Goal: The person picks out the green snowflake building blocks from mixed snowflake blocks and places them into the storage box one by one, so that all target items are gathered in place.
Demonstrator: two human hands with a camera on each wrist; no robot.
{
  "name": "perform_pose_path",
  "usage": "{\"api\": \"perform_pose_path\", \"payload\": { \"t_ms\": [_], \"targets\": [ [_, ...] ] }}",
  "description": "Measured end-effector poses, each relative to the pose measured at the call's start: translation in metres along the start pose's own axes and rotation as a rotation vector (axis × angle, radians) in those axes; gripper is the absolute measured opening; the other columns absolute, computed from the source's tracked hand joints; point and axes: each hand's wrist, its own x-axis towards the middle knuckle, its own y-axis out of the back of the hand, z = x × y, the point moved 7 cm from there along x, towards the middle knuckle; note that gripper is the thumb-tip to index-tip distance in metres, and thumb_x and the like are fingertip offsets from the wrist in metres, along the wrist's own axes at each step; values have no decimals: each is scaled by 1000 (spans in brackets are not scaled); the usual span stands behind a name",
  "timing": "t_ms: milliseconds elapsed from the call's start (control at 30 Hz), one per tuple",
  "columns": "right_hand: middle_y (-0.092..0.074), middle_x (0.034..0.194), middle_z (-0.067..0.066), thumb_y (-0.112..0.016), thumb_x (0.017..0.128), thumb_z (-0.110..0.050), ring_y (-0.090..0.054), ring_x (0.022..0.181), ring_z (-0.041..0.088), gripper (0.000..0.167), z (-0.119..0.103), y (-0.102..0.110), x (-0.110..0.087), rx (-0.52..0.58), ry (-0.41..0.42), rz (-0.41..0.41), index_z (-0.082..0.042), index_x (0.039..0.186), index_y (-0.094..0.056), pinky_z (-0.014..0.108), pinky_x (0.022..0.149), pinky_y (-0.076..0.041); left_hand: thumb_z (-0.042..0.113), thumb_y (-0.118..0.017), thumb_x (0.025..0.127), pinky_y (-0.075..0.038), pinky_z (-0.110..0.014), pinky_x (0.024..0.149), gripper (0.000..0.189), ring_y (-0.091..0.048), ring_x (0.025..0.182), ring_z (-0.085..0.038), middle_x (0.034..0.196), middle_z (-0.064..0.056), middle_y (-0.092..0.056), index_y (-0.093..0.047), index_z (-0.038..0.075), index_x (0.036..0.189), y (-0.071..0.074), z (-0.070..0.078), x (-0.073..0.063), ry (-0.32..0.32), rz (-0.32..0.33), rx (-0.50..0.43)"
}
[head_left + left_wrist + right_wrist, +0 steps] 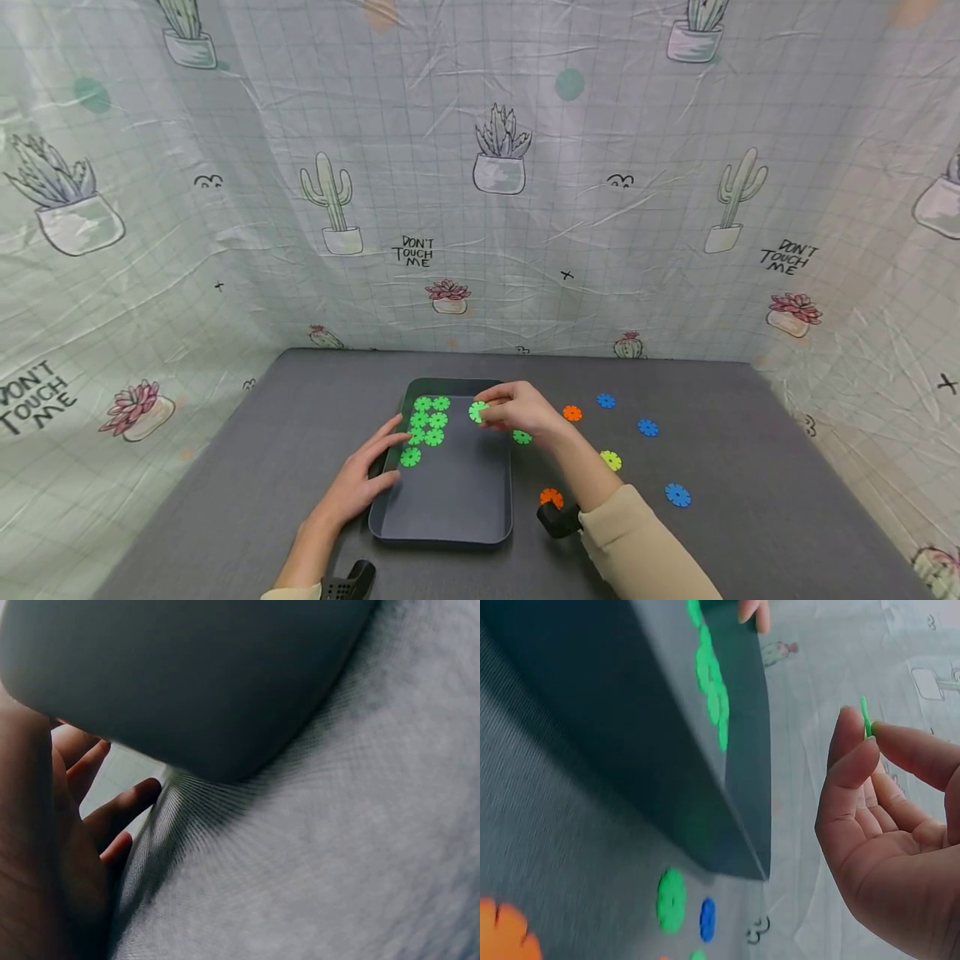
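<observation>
A dark grey tray (450, 512) lies on the table, with several green notched plastic discs (437, 420) grouped on its left side, toward the back. My left hand (352, 487) is at the tray's left rim, its fingers spread and reaching over the edge. In the left wrist view the tray's outer side (187, 675) hides part of that hand. Above the tray's right side, my right hand (525, 410) pinches one green notched disc (477, 411) between thumb and fingertips. The right wrist view shows this disc (866, 716) edge-on.
To the tray's right lie a loose green disc (522, 437), two orange discs (572, 412), a yellow-green disc (611, 460) and three blue discs (648, 427). A patterned curtain (495, 225) hangs behind the grey table (240, 467).
</observation>
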Motion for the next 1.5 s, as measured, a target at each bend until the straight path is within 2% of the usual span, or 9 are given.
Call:
{"api": "perform_pose_path", "payload": {
  "t_ms": [200,300,467,700,833,967,1167,1300,1500],
  "targets": [
    [-75,99,12,-68,92,-6,-71,98,33,37,-6,-17,12,34,-4,-6,6,126,-66,43,85,-54,4,-68,86,-28,-71,103,54,-30,146,-40,162,-11,-33,-60,7,139,1,2,1,-4,2,7],
    [-74,103,18,-67,92,-5,-72,97,31,36,-3,-26,19,58,-12,-19,7,126,-66,44,86,-54,4,-69,85,-28,-71,103,54,-30,146,-40,162,-12,-33,-61,7,138,1,1,1,2,0,7],
    [-71,110,21,-67,91,-2,-73,95,30,35,4,-41,30,91,-18,-45,9,124,-67,39,81,-56,5,-68,87,-27,-71,104,53,-29,146,-40,161,-15,-32,-60,7,139,0,-1,1,8,-10,-6],
    [-73,95,14,-67,91,-1,-72,86,28,31,12,-54,40,92,-24,-40,9,120,-69,37,77,-56,8,-69,88,-28,-71,104,53,-29,146,-39,163,-9,-31,-60,10,140,-1,-3,1,15,-10,4],
    [-73,94,14,-68,90,1,-72,86,28,33,20,-60,43,97,-55,-43,9,121,-68,37,76,-57,7,-68,87,-29,-70,103,53,-30,146,-39,162,-12,-32,-60,10,140,-1,-2,0,-3,-10,0],
    [-74,93,15,-68,88,2,-72,82,27,33,23,-67,44,71,-81,-69,8,120,-69,36,74,-57,8,-68,87,-31,-70,102,53,-30,146,-40,161,-14,-33,-60,10,140,-1,-1,0,-15,-5,0],
    [-74,88,16,-66,87,6,-68,67,17,31,28,-74,45,-17,-118,-118,8,117,-71,32,67,-56,7,-69,86,-31,-70,102,53,-32,145,-40,161,-12,-34,-61,8,139,0,0,0,-21,6,9],
    [-72,94,13,-65,85,9,-69,67,16,31,32,-77,44,-68,-157,-133,8,116,-71,30,66,-56,7,-69,87,-31,-70,103,53,-32,145,-40,161,-12,-34,-61,8,139,0,1,-1,-17,0,8],
    [-68,94,12,-64,85,13,-73,74,23,27,34,-79,43,-80,-183,-130,10,112,-71,30,65,-57,7,-69,87,-31,-70,103,53,-32,145,-39,161,-10,-34,-61,8,139,0,0,0,-4,2,8]
  ]
}}
